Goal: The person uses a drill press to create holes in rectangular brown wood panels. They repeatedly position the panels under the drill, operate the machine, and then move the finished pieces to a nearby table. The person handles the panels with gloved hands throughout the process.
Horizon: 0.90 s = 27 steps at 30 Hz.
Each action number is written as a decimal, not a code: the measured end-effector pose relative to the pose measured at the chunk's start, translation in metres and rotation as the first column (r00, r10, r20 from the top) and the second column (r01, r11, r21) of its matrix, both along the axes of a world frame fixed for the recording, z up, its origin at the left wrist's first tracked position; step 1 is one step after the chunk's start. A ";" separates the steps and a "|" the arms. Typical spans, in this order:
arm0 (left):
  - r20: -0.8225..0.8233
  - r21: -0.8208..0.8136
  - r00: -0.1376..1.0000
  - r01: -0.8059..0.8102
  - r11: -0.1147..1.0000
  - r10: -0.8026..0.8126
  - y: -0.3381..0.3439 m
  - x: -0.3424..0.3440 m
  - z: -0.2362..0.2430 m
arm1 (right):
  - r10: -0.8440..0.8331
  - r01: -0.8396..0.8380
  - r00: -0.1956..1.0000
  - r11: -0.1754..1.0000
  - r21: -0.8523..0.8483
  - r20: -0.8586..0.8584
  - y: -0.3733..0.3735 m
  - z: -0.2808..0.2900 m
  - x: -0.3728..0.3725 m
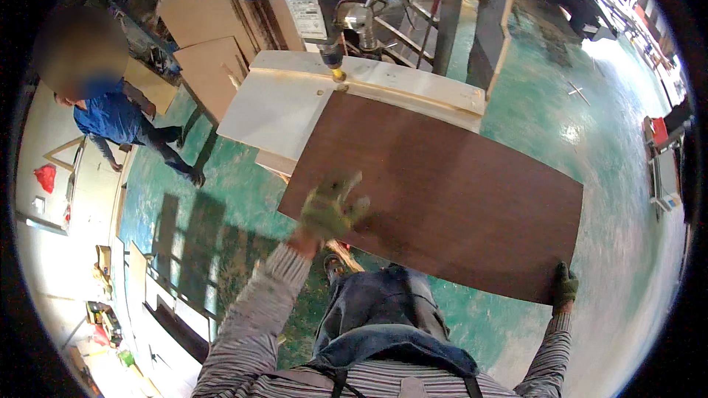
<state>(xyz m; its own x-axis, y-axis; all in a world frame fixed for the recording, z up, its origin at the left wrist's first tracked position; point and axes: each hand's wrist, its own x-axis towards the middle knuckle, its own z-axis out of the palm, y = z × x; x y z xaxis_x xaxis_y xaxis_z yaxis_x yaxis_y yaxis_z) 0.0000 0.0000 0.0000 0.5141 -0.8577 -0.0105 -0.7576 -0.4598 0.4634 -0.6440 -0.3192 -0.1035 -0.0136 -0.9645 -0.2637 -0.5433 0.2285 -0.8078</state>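
A dark brown wood-grain board (435,184) lies partly over a pale worktop (269,114), which has a raised light strip along its back. My left hand (332,206), in an olive-green glove and slightly blurred, is over the board's near-left part with fingers apart; whether it touches the surface I cannot tell. My right hand (564,284), also gloved, grips the board at its near-right corner. A machine with a yellow-tipped head (336,71) stands over the worktop, just beyond the board's far-left corner.
A person (103,118) in a blue shirt walks at the left. Brown sheets (195,15) lean behind the worktop near a metal ladder frame (405,51). A dark post (479,51) stands behind at right. Cluttered items (103,317) line the lower left; goods (664,169) line the far right.
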 end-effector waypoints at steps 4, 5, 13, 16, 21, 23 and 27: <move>0.386 0.031 0.919 0.070 0.997 -0.077 -0.027 0.051 -0.036 | 0.044 -0.045 0.997 0.999 -0.021 -0.059 -0.025 -0.009 0.010; 0.372 0.135 0.923 0.050 0.990 -0.098 -0.033 0.058 -0.045 | 0.020 -0.025 0.988 0.999 -0.030 -0.150 -0.032 -0.010 0.012; 0.331 -0.012 0.943 0.020 1.000 -0.015 -0.043 0.095 -0.059 | 0.030 -0.030 1.000 0.999 0.034 0.008 -0.057 -0.006 0.059; 0.334 -0.055 0.943 0.003 0.998 0.016 -0.047 0.107 -0.056 | -0.012 0.010 0.999 0.999 0.051 0.035 -0.057 0.001 0.083; 0.315 -0.073 0.949 -0.001 0.997 0.024 -0.045 0.116 -0.054 | -0.053 0.050 0.998 0.993 0.107 0.028 -0.044 0.002 0.095; 0.302 -0.083 0.953 -0.003 0.997 0.028 -0.045 0.118 -0.053 | -0.058 0.053 0.998 0.992 0.117 0.038 -0.047 0.002 0.095; 0.333 -0.104 0.942 0.002 0.995 0.033 -0.042 0.123 -0.052 | -0.004 -0.016 0.980 0.995 0.098 0.201 -0.045 0.001 0.097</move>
